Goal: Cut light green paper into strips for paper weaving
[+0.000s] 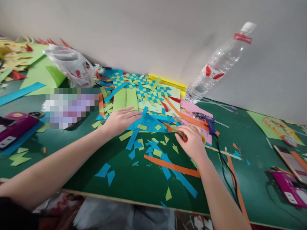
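My left hand (123, 120) lies palm down with its fingers stretched out, over a blue paper strip (144, 115) and the lower edge of a folded light green sheet (125, 98). My right hand (192, 142) curls around a pair of scissors with red and yellow handles (203, 138); the palm hides much of them. Between and below my hands lie loose blue and green paper scraps (157, 152) and an orange strip (172, 165). Behind them is a pile of woven blue-and-green paper pieces (151, 91).
A glue gun (210, 125) with a black cord rests right of my right hand. An empty plastic bottle (218, 67) leans at the wall. A plastic bag (72, 65) stands back left. Purple devices (20, 127) lie at both sides, with a phone (291, 163) at right.
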`<state>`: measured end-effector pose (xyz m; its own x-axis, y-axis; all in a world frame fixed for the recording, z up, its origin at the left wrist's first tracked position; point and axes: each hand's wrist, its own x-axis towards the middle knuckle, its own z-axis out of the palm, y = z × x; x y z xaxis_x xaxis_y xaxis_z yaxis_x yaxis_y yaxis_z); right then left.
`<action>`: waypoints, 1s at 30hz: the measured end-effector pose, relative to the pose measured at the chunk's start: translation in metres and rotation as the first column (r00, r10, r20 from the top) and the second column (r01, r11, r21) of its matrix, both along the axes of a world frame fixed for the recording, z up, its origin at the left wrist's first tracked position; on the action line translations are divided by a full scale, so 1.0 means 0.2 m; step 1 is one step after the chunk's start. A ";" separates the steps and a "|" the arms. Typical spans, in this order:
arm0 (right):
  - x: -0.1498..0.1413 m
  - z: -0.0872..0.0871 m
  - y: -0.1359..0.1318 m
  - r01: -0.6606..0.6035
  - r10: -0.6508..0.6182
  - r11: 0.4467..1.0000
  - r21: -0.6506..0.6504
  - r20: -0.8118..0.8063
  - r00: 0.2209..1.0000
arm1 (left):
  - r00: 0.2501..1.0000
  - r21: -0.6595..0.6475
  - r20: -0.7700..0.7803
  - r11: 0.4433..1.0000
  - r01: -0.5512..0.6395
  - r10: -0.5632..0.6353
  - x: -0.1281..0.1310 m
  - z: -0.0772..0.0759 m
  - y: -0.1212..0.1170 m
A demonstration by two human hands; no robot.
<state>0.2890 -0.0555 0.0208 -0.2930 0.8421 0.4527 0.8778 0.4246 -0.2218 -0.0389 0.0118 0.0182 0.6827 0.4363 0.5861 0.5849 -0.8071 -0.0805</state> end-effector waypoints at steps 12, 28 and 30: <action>0.01 -0.01 0.00 0.032 -0.031 0.998 -0.048 0.034 0.999 | 0.971 0.103 -0.113 0.974 -0.201 0.212 0.00 0.01 0.00; -0.03 0.04 -0.02 -0.186 0.186 0.970 0.154 0.016 0.982 | 0.999 -0.012 0.029 0.999 -0.038 0.039 0.16 0.04 -0.10; -0.05 0.05 -0.03 -0.228 0.219 0.944 0.238 0.062 0.974 | 0.999 -0.020 0.011 0.999 0.048 -0.048 0.19 0.03 -0.13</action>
<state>0.2798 -0.0622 0.0318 -0.4802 0.6198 0.6207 0.7595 0.6478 -0.0594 -0.0016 -0.0134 0.0250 0.6971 0.4151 0.5846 0.5461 -0.8357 -0.0577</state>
